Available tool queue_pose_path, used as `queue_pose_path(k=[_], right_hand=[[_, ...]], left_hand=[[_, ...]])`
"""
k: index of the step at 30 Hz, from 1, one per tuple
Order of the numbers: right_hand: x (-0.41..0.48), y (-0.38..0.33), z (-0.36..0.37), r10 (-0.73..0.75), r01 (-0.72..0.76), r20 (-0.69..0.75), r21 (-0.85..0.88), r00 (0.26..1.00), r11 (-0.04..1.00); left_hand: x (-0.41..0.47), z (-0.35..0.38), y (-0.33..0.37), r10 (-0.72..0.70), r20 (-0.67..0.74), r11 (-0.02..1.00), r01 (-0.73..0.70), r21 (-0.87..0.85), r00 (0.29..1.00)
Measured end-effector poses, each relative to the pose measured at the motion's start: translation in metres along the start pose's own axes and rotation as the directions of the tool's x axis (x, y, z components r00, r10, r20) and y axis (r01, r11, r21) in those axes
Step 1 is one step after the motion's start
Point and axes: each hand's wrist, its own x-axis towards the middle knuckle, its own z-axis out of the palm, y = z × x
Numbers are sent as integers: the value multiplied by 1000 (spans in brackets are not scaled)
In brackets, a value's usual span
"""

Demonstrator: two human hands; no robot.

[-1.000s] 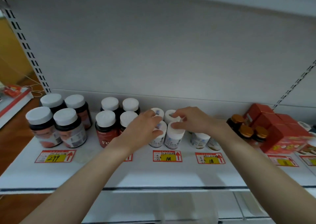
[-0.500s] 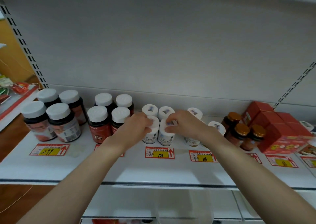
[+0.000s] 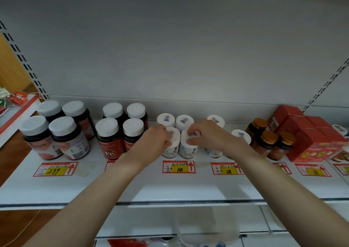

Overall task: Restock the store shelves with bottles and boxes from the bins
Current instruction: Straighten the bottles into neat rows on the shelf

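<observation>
White shelf (image 3: 170,188) under a grey back wall, dark bottles (image 3: 62,139) left, Fe bottles (image 3: 109,143) next, left hand (image 3: 153,143) curled round left white bottle (image 3: 172,149), right hand (image 3: 207,135) pinching right white bottle (image 3: 188,150) by the cap, both upright mid-shelf, touching, front strip bare, red boxes (image 3: 309,139) far right, lower shelf blurred.

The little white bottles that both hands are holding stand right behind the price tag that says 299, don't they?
No. In the head view the little white bottles held by the left hand and right hand stand behind the tag that says 108; the 299 tag lies before the big dark bottles.
</observation>
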Motion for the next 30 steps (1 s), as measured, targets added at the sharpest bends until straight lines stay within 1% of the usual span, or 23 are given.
queue_pose_path(k=[6,8,10,13,16,19,22,27,30], right_hand=[[0,1,0,0,0,19,2,1000,1000],[0,0,-5,1,-1,29,0,1000,1000],[4,-1,-14,20,-20,-4,10,1000,1000],[19,0,-29,45,-43,-59,40,997,998],[40,-1,-33,81,-80,-19,30,997,996],[56,-2,-29,106,-106,31,8,994,994],[65,-2,-22,133,-133,72,-6,989,991],[68,0,-19,152,-154,60,30,986,988],[65,4,-22,154,-156,70,21,986,988]], left_hand=[[0,-1,2,-10,9,1000,10,7,1000],[-1,-6,3,-20,-12,1000,20,-14,1000],[5,-15,2,-36,-58,999,34,-34,998],[30,-29,-6,-95,-80,995,96,17,992],[54,-31,-11,-163,3,982,162,94,987],[65,-21,-14,-190,78,974,178,141,979],[67,-16,-14,-204,105,976,193,103,973],[69,-14,-16,-193,116,981,189,50,974],[70,-13,-15,-188,126,982,187,19,974]])
